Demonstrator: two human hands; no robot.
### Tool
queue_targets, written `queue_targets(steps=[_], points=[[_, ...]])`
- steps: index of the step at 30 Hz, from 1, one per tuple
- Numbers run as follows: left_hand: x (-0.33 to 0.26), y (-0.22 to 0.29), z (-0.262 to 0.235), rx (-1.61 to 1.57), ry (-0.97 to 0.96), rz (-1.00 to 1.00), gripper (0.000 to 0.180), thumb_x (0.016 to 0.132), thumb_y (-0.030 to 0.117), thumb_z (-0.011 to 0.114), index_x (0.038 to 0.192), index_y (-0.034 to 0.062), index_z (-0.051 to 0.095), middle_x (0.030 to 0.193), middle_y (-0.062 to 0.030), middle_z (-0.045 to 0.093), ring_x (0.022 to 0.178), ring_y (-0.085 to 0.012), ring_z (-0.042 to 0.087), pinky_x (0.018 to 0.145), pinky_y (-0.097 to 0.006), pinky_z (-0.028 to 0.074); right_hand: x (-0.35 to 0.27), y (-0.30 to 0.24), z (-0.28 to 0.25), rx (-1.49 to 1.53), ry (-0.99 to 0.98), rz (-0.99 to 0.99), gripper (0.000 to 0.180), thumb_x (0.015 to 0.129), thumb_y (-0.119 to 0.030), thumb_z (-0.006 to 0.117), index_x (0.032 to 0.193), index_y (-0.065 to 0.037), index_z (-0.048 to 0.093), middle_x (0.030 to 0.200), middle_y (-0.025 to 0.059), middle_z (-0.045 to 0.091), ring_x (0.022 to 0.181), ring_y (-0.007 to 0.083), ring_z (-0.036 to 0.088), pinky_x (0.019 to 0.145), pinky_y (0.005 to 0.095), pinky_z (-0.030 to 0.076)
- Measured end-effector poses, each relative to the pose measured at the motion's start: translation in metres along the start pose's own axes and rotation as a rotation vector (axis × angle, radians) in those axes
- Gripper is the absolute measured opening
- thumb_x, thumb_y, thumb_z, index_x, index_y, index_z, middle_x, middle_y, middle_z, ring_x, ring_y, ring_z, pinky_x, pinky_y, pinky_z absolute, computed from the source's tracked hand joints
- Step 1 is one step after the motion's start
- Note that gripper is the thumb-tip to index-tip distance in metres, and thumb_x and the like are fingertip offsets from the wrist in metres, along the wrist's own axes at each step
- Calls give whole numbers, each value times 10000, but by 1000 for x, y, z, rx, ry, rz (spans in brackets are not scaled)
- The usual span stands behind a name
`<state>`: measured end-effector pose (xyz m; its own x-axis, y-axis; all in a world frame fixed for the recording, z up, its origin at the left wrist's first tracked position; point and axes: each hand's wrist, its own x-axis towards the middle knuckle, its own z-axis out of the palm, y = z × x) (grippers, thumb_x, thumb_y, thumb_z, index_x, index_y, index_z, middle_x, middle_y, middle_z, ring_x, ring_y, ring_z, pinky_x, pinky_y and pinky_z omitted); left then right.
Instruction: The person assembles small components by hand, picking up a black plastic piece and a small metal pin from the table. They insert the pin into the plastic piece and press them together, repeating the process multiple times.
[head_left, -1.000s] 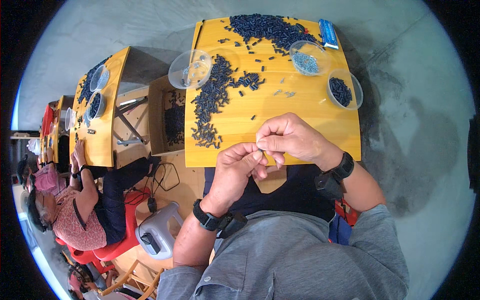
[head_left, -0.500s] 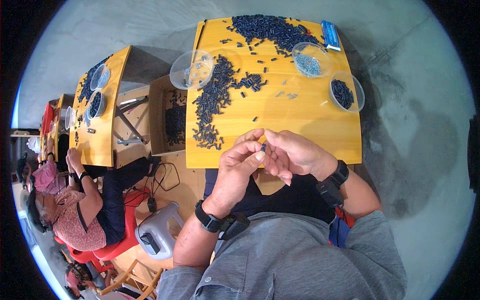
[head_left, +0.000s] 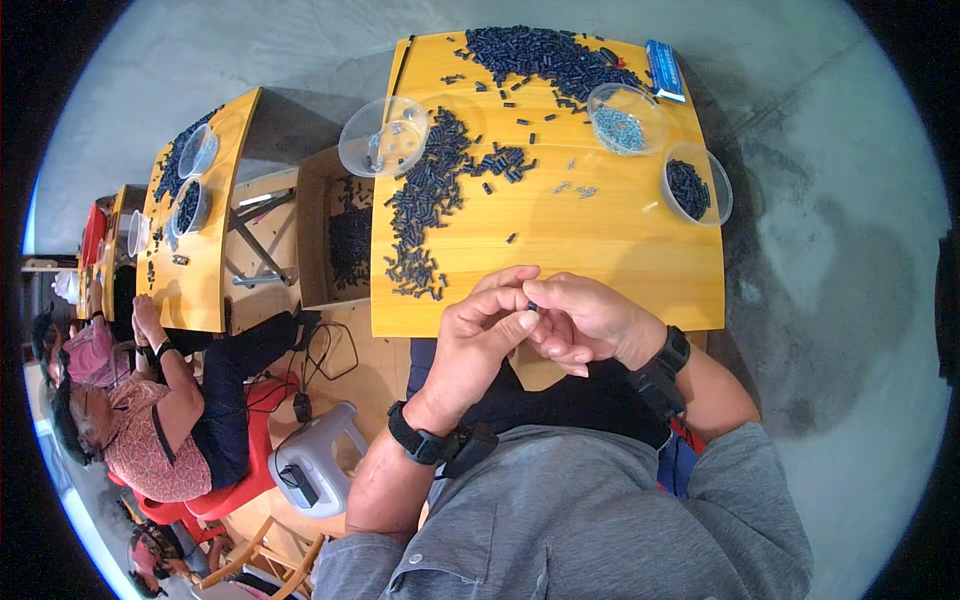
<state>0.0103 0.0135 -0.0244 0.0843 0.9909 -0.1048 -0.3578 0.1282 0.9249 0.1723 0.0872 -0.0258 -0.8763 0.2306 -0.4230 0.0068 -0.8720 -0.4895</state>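
A small dark cylindrical piece (head_left: 531,306) sits between the fingertips of both hands, just off the near edge of the table (head_left: 620,262). My left hand (head_left: 472,345) is closed, its thumb and forefinger pinching the piece. My right hand (head_left: 600,318) meets it from the other side, thumb against the piece and the other fingers curled below. Fingers cover most of the piece. Beyond the hands, a long pile of similar dark pieces (head_left: 425,200) lies on the left of the table, and a larger dark pile (head_left: 545,60) covers the far side.
Clear tubs hold small silvery parts (head_left: 618,130), dark pieces (head_left: 688,190) and a few bits in the left tub (head_left: 350,150). A blue box (head_left: 664,70) stands at the far right corner. Left are a cardboard box (head_left: 316,235), a grey stool (head_left: 310,470) and a seated person (head_left: 160,430).
The right thumb has come down onto the small dark piece, which shows less now. Both hands have shifted slightly to the right.
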Motion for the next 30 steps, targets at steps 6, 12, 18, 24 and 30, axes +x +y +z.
queue_targets(steps=[6, 12, 18, 24, 30], points=[[-1, -1, 7, -12, 122, 12, 119, 840, -25, 611, 936, -5, 678, 1160, -132, 572, 1234, -227, 435, 1001, -348, 361, -1, 1, 4, 30, 39, -19, 482, 924, -469, 485, 699, -45, 533, 502, 42, 499, 304, 80, 421, 268, 249, 393], [-2, -3, 3, 30, 46, -28, 127, 825, -45, 610, 894, 13, 699, 1072, -104, 620, 1209, -208, 454, 984, -340, 373, -6, 6, 6, 18, 96, 71, 494, 940, -459, 444, 651, -61, 492, 491, 33, 476, 299, 87, 413, 267, 244, 372], [0, -1, 3, 9, 0, -76, 144, 821, -53, 602, 908, 12, 696, 1094, -120, 615, 1176, -195, 478, 952, -319, 398, -5, 7, 7, 29, 96, 108, 485, 938, -445, 433, 606, -91, 442, 464, 4, 428, 289, 79, 388, 271, 263, 380], [0, -2, 1, 24, 13, -107, 128, 810, -58, 590, 874, -7, 688, 1213, -139, 561, 1092, -194, 544, 930, -325, 428, 0, 20, 8, 80, 93, 54, 431, 928, -436, 442, 646, -110, 447, 455, -28, 389, 276, 72, 353, 303, 292, 426], [-4, 8, -2, 6, 37, -257, 150, 831, -55, 546, 908, -25, 671, 1202, -138, 561, 988, -184, 590, 838, -297, 492, 9, 39, 24, 396, 104, -11, 301, 910, -408, 491, 764, -146, 501, 458, -54, 336, 301, 50, 334, 359, 326, 477]])
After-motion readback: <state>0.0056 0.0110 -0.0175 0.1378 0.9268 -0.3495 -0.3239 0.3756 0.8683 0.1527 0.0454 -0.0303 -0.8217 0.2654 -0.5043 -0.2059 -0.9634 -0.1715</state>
